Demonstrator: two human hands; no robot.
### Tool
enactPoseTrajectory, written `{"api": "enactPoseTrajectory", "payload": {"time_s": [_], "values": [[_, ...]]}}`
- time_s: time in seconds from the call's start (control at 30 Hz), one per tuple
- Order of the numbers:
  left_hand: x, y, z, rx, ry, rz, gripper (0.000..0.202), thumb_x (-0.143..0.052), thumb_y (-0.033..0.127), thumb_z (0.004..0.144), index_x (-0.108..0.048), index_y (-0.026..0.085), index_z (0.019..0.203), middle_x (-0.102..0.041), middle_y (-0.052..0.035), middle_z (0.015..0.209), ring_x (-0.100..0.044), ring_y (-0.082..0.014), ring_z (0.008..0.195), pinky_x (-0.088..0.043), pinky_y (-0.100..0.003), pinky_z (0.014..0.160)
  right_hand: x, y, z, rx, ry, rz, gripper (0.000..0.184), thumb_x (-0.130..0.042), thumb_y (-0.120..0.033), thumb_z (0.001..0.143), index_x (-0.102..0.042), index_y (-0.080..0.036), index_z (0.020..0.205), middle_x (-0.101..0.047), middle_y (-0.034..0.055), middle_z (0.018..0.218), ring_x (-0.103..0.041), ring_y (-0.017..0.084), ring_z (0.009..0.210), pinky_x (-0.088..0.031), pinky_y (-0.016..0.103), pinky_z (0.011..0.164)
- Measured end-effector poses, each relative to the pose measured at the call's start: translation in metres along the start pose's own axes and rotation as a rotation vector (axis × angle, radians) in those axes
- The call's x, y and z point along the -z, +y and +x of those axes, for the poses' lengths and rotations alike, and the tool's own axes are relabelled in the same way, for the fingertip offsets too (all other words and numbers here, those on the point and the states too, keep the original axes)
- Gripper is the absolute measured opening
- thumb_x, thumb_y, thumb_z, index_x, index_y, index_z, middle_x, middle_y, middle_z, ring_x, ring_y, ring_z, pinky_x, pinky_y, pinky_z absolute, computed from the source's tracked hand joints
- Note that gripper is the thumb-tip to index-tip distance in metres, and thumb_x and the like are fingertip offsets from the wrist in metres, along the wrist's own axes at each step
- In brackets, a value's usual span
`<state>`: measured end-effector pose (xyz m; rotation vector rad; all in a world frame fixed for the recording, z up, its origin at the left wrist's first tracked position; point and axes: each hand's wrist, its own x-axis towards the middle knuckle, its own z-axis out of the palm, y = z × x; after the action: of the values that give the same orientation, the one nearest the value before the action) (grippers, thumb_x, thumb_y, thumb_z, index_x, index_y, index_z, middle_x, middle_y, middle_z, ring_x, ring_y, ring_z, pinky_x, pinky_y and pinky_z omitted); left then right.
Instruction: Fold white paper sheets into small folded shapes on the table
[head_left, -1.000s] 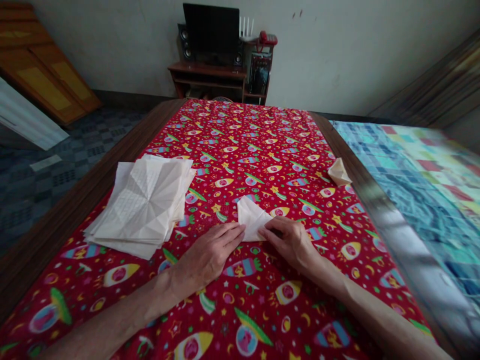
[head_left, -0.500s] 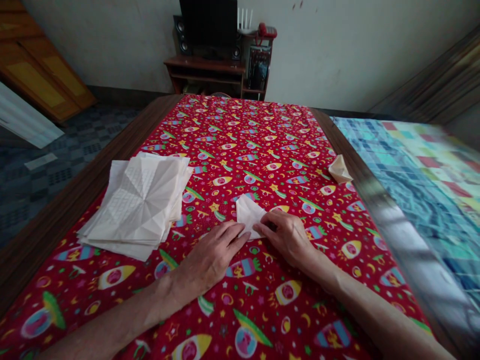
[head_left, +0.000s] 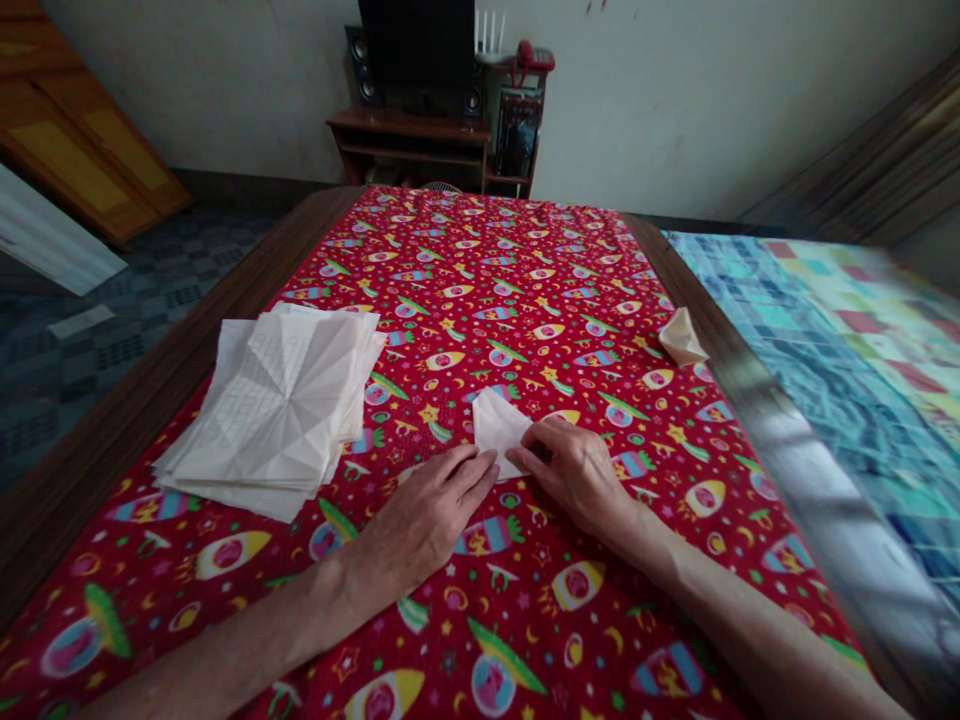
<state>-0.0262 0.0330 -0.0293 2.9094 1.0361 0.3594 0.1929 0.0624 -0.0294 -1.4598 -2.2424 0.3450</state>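
Pressing a half-folded paper (head_left: 496, 423) flat, midway along the counter's (head_left: 187, 360) near edge, the left hand (head_left: 427, 515) lies open, fingertips on it, while the right hand (head_left: 574, 470) pinches its side. One seemingly finished fold (head_left: 681, 337) sits at the right edge; a stack (head_left: 281, 400) of sheets remains left.

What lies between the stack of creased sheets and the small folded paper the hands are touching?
Nothing but bare rocket-print tablecloth; the head view shows the stack and the folded paper apart.
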Motion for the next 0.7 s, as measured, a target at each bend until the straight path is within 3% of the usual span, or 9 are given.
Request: {"api": "enactPoseTrajectory", "payload": {"time_s": [0.3,0.43,0.5,0.57,0.63,0.7], "values": [[0.002,0.000,0.000,-0.012,-0.018,0.013,0.046,-0.035,0.004,0.090,-0.045,0.009,0.134,-0.049,-0.0056,0.140,-0.043,-0.0243,0.123,-0.043,-0.035,0.099,0.004,-0.004,0.001,-0.020,-0.029,-0.003,0.021,-0.056,-0.034,0.090,-0.058,-0.018,0.076,-0.058,0.0015,0.073,-0.049,0.012,0.062,-0.034,0.024,0.057],[0.003,0.001,0.000,-0.042,-0.029,0.008,0.049,-0.036,0.002,0.086,-0.044,0.007,0.134,-0.049,-0.0074,0.139,-0.044,-0.0233,0.124,-0.038,-0.036,0.104,0.005,-0.006,0.001,0.000,0.025,-0.100,0.018,-0.056,-0.034,0.089,-0.060,-0.018,0.082,-0.061,0.0043,0.079,-0.053,0.015,0.069,-0.039,0.025,0.059],[0.003,0.001,0.000,-0.049,-0.043,0.021,0.050,-0.037,0.002,0.085,-0.042,0.008,0.134,-0.048,-0.0083,0.139,-0.044,-0.0227,0.124,-0.037,-0.036,0.106,0.007,-0.010,-0.003,0.078,0.090,-0.196,0.016,-0.053,-0.031,0.091,-0.062,-0.018,0.089,-0.064,0.0080,0.090,-0.056,0.019,0.079,-0.043,0.029,0.065],[0.004,0.001,0.001,-0.053,-0.058,0.025,0.050,-0.037,0.002,0.086,-0.042,0.009,0.135,-0.048,-0.0081,0.140,-0.043,-0.0219,0.126,-0.036,-0.035,0.107,0.008,-0.016,-0.010,0.244,0.119,-0.251,0.020,-0.045,-0.023,0.094,-0.063,-0.017,0.100,-0.066,0.0106,0.104,-0.057,0.022,0.091,-0.046,0.036,0.075],[0.004,0.001,0.001,-0.052,-0.067,0.013,0.048,-0.038,0.004,0.087,-0.043,0.009,0.134,-0.049,-0.0080,0.138,-0.043,-0.0214,0.127,-0.035,-0.033,0.108,0.007,-0.024,-0.021,0.448,0.091,-0.220,0.028,-0.038,-0.017,0.095,-0.062,-0.014,0.109,-0.066,0.0113,0.112,-0.058,0.023,0.102,-0.048,0.039,0.084],[0.005,0.002,0.002,-0.040,-0.062,0.007,0.045,-0.037,0.005,0.088,-0.045,0.008,0.132,-0.051,-0.0085,0.136,-0.044,-0.0215,0.126,-0.036,-0.033,0.108,0.005,-0.031,-0.033,0.497,0.038,-0.197,0.035,-0.034,-0.014,0.095,-0.056,-0.009,0.123,-0.060,0.0139,0.126,-0.052,0.025,0.119,-0.045,0.043,0.098]]}}
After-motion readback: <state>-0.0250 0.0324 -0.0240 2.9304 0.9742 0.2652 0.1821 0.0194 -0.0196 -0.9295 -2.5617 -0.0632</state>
